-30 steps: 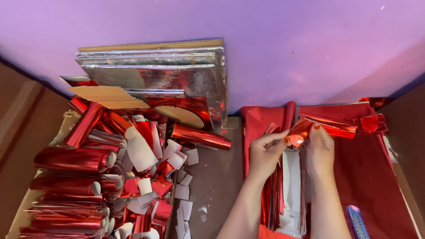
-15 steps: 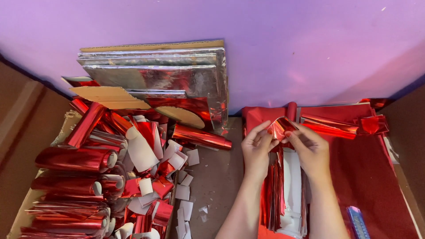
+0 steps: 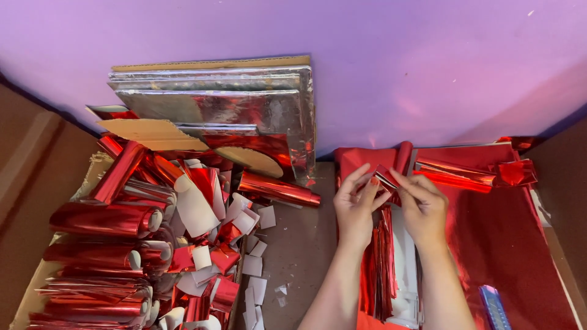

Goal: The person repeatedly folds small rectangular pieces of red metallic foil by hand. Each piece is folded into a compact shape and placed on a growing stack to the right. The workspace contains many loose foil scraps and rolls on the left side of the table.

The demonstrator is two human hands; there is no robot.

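On the far left lies a heap of red foil rolls (image 3: 104,220), with white and red scraps (image 3: 244,244) beside them. Behind stand silver boards (image 3: 220,101) leaning on the purple wall (image 3: 428,67). The left hand (image 3: 356,205) and right hand (image 3: 422,205) pinch together one small folded foil piece (image 3: 386,177), fingertips closed on it, above a stack of foil strips (image 3: 382,269). A red sheet (image 3: 507,232) covers the right side.

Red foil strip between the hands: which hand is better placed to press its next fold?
Probably the right hand: its fingertips lie on top of the small red foil strip, while the left hand pinches it from the side, steadying it.
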